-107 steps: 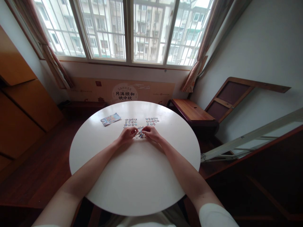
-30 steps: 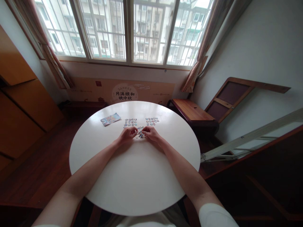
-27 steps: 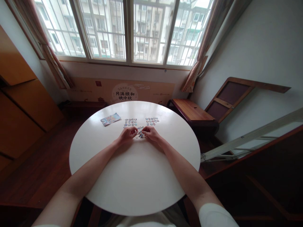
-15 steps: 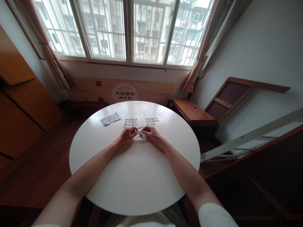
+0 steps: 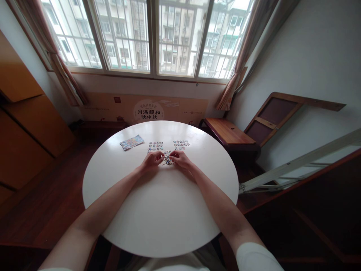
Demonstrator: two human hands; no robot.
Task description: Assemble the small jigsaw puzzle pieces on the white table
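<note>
A small heap of jigsaw puzzle pieces (image 5: pixel 168 161) lies on the round white table (image 5: pixel 166 210), between my two hands. My left hand (image 5: pixel 152 159) is at the heap's left edge, its fingers curled and thumb drawn in. My right hand (image 5: pixel 182 159) mirrors it on the right, fingertips bent down at the pieces. Whatever either hand pinches is too small to make out. Beyond my left hand, several pieces lie spread in rows (image 5: pixel 155 145). A second group of spread pieces (image 5: pixel 181 143) lies beyond my right hand.
A colourful printed sheet (image 5: pixel 132 142) lies at the table's far left. Past the table's right edge stands a wooden-topped bench (image 5: pixel 229 131). A printed cardboard panel (image 5: pixel 113 107) leans below the window. Orange cabinets (image 5: pixel 34 128) are on the left.
</note>
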